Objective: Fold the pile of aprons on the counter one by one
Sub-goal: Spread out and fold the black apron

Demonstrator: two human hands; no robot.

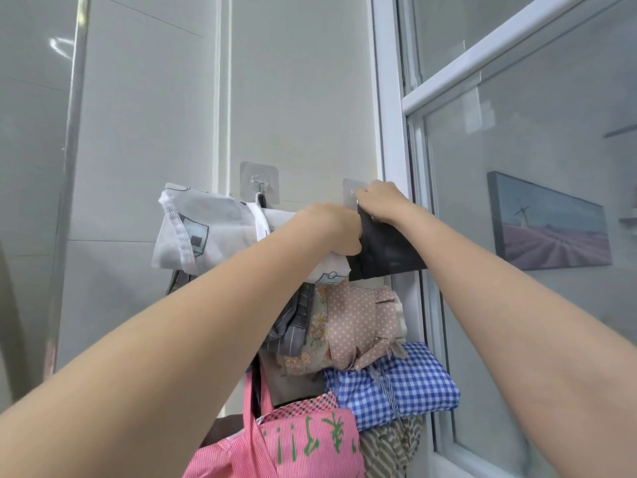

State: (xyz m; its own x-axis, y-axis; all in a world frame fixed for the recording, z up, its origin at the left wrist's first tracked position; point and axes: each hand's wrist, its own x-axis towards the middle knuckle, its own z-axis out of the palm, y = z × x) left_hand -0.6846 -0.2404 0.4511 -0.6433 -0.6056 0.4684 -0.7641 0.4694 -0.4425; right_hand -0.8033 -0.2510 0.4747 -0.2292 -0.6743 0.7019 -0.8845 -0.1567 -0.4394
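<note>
Both arms raised, extended toward wall. Black apron [386, 246] gripped by right hand [377, 201] at adhesive hook [351, 191]; white printed apron [193, 232] clutched by left hand [331, 229]. Other aprons hung below hands.

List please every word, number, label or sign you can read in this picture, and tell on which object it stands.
No text can be read with certainty.
Pink striped apron: green marks, perhaps letters or plant drawings, not legible.
White printed apron: only drawn box-like pictures, no words.
Framed picture behind the glass: a windmill scene, no writing.
Clear wall hooks, black apron, blue checked apron: no label shows.
</note>
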